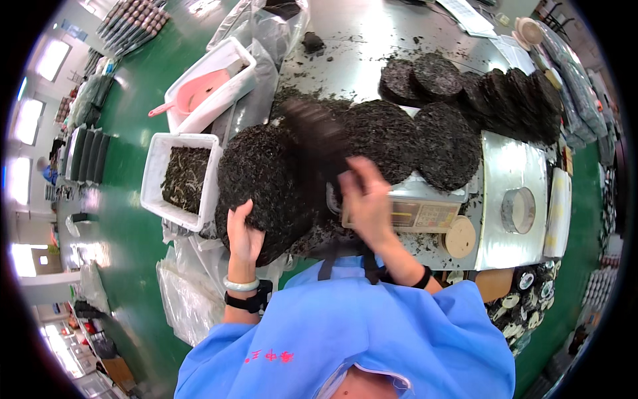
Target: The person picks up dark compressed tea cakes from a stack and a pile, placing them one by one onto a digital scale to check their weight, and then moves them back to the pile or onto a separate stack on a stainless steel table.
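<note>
My left hand (245,232) grips the near edge of a large round sheet of dark dried seaweed (261,184), its thumb on top. My right hand (369,199) is blurred by motion and has hold of a dark, blurred seaweed sheet (316,132) beside the large one. Right of it, two round seaweed cakes (381,137) (447,144) lie on a digital scale (423,214), whose front panel shows below them. More round cakes (513,102) stand and lean in a row behind, with short stacks (436,75) at their left.
A white bin of loose seaweed (212,184) and a white tray (239,90) with a pink dustpan (199,95) are at left. On the right lie a metal sheet (513,164) with a metal ring (518,209), and a round wooden piece (459,237). Seaweed crumbs cover parts of the metal table (349,55).
</note>
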Demonstrator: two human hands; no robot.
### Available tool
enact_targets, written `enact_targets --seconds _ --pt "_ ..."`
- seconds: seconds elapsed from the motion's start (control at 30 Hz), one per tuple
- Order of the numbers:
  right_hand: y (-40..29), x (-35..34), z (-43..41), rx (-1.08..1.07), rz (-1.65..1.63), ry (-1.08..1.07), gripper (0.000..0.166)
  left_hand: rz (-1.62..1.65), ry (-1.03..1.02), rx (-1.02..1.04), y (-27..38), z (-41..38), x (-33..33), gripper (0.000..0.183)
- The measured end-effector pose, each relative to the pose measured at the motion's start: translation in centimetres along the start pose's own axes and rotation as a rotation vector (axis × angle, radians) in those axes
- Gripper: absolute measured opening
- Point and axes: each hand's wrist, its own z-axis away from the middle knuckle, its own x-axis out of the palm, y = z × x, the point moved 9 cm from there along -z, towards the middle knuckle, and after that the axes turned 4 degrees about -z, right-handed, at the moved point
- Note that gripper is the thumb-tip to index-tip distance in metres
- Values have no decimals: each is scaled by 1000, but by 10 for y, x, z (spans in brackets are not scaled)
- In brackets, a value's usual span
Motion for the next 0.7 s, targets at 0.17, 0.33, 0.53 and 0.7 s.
enact_targets --seconds 0.17,0.33,0.53,0.7 --pt "51 -93 -25 -48 420 388 58 176 21 -92 -12 -2 -20 41" --pt "-1 3 3 -295 331 -135 78 144 -69 -115 -20 -2 -6 43" --pt "-10 50 23 -271 166 -246 54 70 -317 55 20 20 55 58" --pt "56 -13 1 480 -1024 129 31 -831 188 356 61 17 -73 55"
